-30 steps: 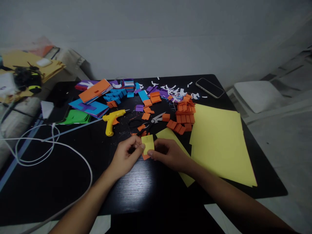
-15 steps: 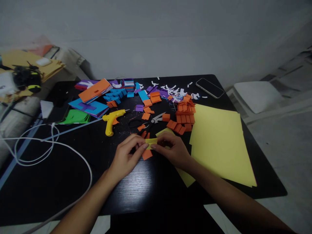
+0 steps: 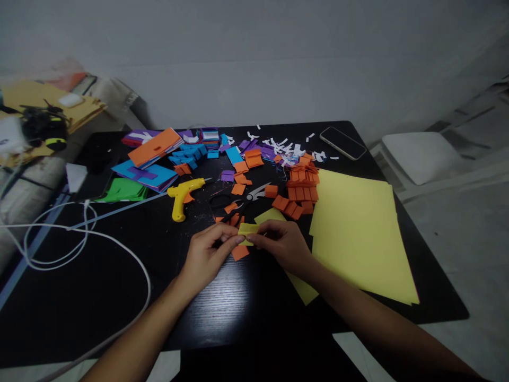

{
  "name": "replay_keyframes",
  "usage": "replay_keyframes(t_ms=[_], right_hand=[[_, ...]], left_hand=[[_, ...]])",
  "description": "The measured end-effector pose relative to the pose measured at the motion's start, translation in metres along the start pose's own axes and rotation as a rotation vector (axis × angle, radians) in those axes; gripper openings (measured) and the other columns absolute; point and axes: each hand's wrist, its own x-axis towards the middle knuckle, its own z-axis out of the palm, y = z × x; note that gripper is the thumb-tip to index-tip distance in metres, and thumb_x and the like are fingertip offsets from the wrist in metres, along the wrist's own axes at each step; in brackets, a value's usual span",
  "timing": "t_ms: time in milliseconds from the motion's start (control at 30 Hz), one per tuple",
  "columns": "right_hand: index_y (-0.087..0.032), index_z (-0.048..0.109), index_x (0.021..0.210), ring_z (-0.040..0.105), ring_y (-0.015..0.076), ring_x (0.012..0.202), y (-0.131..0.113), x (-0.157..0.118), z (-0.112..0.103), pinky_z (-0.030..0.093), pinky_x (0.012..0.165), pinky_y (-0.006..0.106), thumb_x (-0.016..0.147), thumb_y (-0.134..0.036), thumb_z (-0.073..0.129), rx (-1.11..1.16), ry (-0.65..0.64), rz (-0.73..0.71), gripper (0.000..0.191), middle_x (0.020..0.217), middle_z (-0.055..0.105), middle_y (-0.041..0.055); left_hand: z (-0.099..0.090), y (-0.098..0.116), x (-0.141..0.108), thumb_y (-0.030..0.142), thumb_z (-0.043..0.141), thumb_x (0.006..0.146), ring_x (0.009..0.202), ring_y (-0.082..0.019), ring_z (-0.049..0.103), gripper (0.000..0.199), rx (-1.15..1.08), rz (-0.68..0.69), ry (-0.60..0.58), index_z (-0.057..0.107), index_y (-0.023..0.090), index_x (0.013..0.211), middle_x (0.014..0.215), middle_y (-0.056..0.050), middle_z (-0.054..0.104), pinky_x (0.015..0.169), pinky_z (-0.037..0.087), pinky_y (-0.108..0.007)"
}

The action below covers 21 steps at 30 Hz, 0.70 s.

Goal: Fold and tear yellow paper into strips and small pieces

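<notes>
Between my two hands is a small yellow paper piece (image 3: pixel 248 229), creased across its width. My left hand (image 3: pixel 210 251) pinches its left end between thumb and fingers. The right end is pinched by my right hand (image 3: pixel 283 245). Just below the piece an orange paper square (image 3: pixel 240 252) lies on the black table (image 3: pixel 214 318). A yellow paper strip (image 3: pixel 303 289) passes beneath my right hand and wrist. Scissors (image 3: pixel 254 194) with dark handles rest beyond my hands, among small orange pieces.
A yellow glue gun (image 3: pixel 183 197) lies to the left, near stacked coloured papers (image 3: pixel 147 175) and a white cable (image 3: pixel 148 276). Orange folded pieces (image 3: pixel 303 187), large yellow sheets (image 3: pixel 358 233) and a phone (image 3: pixel 342 143) are at the right. White scraps lie at the back.
The yellow piece has tilted a little, and more of its upper part shows between my fingers. Both hands stay in nearly the same place.
</notes>
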Motion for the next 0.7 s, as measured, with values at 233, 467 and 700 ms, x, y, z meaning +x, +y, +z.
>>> replay_keyframes(t_ms=[233, 467, 700], right_hand=[[-0.020, 0.073, 0.072, 0.057, 0.0141, 0.057, 0.0007, 0.0001, 0.0004, 0.041, 0.055, 0.027, 0.077, -0.055, 0.086, 0.002, 0.021, 0.004, 0.038, 0.063, 0.066, 0.0000], [-0.019, 0.073, 0.072, 0.058, 0.0139, 0.057, 0.0004, -0.0001, 0.0016, 0.044, 0.055, 0.026, 0.075, -0.055, 0.087, 0.038, 0.019, 0.021, 0.039, 0.064, 0.067, -0.0001], [-0.019, 0.072, 0.072, 0.060, 0.0139, 0.058, -0.0026, 0.0003, 0.0012, 0.046, 0.057, 0.026, 0.076, -0.054, 0.087, 0.073, -0.008, 0.009, 0.038, 0.063, 0.066, -0.0004]], left_hand=[[0.0005, 0.0021, -0.0002, 0.029, 0.073, 0.093, 0.066, -0.013, 0.062, 0.012, 0.005, 0.005, 0.001, 0.076, 0.020, 0.087, 0.075, 0.000, 0.071, 0.062, 0.047, -0.023], [0.0004, 0.0006, -0.0012, 0.031, 0.071, 0.094, 0.069, -0.015, 0.065, 0.014, 0.019, -0.009, -0.002, 0.078, 0.020, 0.088, 0.081, -0.002, 0.075, 0.064, 0.049, -0.025], [0.0006, 0.0006, -0.0012, 0.028, 0.071, 0.094, 0.069, -0.013, 0.064, 0.011, 0.019, 0.003, 0.001, 0.077, 0.021, 0.088, 0.080, -0.001, 0.073, 0.064, 0.048, -0.024]])
